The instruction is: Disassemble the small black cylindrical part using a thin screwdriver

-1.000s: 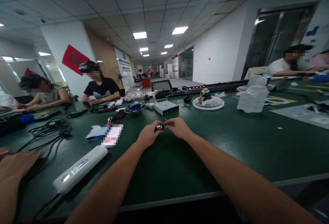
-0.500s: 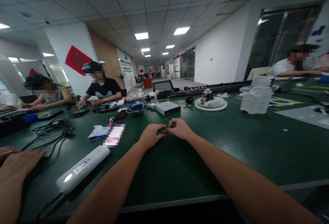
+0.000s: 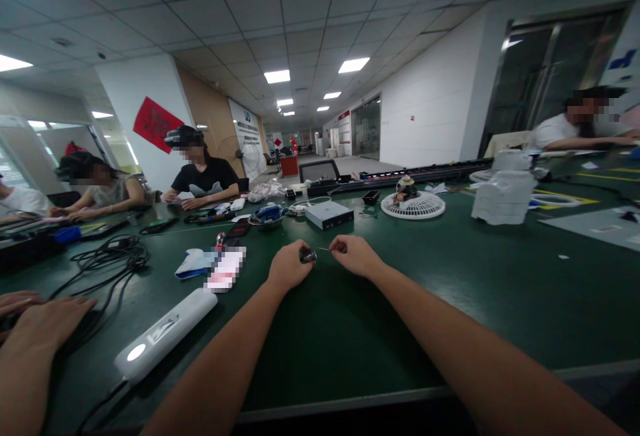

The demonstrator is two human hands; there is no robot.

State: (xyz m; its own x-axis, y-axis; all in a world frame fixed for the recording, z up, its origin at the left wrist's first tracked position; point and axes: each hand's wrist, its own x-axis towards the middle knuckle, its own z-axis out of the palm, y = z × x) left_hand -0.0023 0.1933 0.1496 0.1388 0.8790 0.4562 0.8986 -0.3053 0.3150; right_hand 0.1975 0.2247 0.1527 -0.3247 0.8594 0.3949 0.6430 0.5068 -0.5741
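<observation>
Green tabletop (image 3: 390, 316), glossy, with a grey box (image 3: 325, 215) beyond my hands. One small, dark, shiny piece (image 3: 309, 257) is in my left hand (image 3: 288, 267), thumb and fingers closed on it. My right hand (image 3: 357, 256) pinches a thin rod (image 3: 325, 249), tip just beside the piece, apart. I judge the piece stiff, light, probably slippery, best gripped round its sides; the rod, bendable, wants a fingertip hold
</observation>
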